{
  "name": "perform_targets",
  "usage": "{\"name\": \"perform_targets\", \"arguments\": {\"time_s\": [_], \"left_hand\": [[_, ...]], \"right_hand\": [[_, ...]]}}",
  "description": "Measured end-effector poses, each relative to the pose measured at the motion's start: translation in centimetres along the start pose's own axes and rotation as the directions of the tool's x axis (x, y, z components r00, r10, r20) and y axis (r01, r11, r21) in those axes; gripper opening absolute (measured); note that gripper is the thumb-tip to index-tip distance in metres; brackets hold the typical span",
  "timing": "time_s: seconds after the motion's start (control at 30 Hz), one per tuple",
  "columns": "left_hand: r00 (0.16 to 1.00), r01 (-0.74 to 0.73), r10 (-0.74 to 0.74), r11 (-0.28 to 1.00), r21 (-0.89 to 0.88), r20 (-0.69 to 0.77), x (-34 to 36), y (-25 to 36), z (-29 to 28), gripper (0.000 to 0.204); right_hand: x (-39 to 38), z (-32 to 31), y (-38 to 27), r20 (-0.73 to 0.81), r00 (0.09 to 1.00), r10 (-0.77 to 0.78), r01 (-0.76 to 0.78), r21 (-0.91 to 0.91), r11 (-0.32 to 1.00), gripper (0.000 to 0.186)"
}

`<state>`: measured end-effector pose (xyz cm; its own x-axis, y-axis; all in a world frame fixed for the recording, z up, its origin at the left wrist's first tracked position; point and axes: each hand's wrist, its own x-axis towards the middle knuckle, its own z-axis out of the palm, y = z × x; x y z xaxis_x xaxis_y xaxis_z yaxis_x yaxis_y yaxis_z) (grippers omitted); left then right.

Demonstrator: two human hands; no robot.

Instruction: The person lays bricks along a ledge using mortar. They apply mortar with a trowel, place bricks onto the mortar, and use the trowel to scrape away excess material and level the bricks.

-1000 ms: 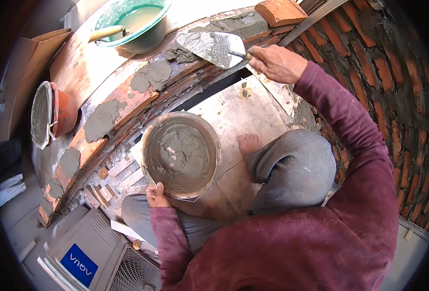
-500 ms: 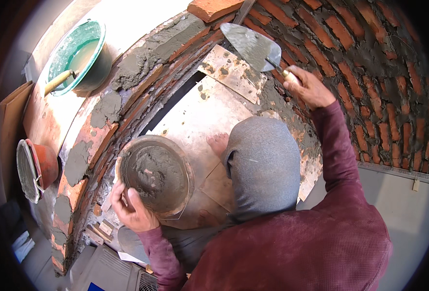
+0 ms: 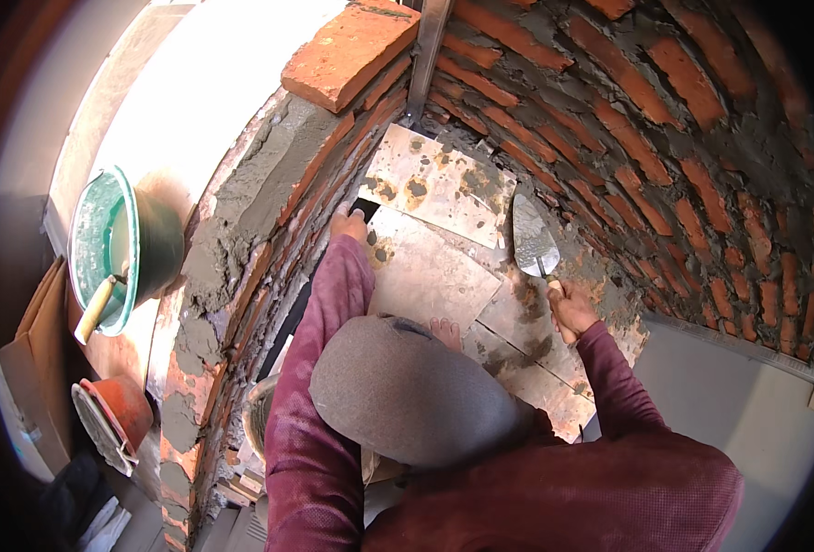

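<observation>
My right hand (image 3: 572, 313) is wrapped round the light handle of a pointed trowel (image 3: 533, 239). Its grey blade hangs over the mortar-stained boards, near the foot of the brick wall on the right. Stretched far forward, my left hand (image 3: 350, 225) is at the inner face of the low brick wall (image 3: 273, 221), over a dark gap beside the boards (image 3: 434, 267). Its fingers look spread, with nothing visible in them. Wet mortar (image 3: 259, 175) covers the wall's top, and a single brick (image 3: 352, 53) sits at the far end. My left arm mostly hides the mortar bucket (image 3: 256, 414).
A green bucket (image 3: 156, 244) stands on the left, with a light-handled tool (image 3: 98, 308) across its rim. Nearer is an orange bucket (image 3: 123, 414) caked with mortar. The tall brick wall (image 3: 646, 138) curves along the right. Cardboard (image 3: 43, 350) leans at far left.
My left hand has left the mortar bucket's rim and reached forward to the wall. My right hand has lowered the trowel toward the boards. My body has leaned forward and left.
</observation>
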<state>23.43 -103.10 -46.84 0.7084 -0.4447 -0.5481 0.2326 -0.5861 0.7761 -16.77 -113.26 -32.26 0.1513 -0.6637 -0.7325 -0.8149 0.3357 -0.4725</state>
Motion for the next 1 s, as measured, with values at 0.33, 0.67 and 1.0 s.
{"name": "perform_targets", "arguments": {"time_s": [0.33, 0.67, 1.0], "left_hand": [[0.994, -0.078, 0.071, 0.993, -0.087, -0.084, 3.6, -2.3, 2.9, 0.037], [0.988, 0.075, -0.059, 0.991, 0.114, -0.140, -2.5, -7.6, -1.1, 0.018], [0.876, 0.191, -0.012, 0.927, -0.324, 0.482, -5.4, -5.7, -1.7, 0.021]], "right_hand": [[2.6, 1.6, -1.5, -0.038, 0.994, 0.102, -0.100, 0.050, 0.994, 0.023], [2.0, 2.1, 0.5, 0.077, 0.997, 0.022, -0.027, 0.064, 0.998, 0.022], [1.6, 0.7, 2.7, 0.109, 0.993, -0.043, 0.032, 0.107, 0.994, 0.023]]}}
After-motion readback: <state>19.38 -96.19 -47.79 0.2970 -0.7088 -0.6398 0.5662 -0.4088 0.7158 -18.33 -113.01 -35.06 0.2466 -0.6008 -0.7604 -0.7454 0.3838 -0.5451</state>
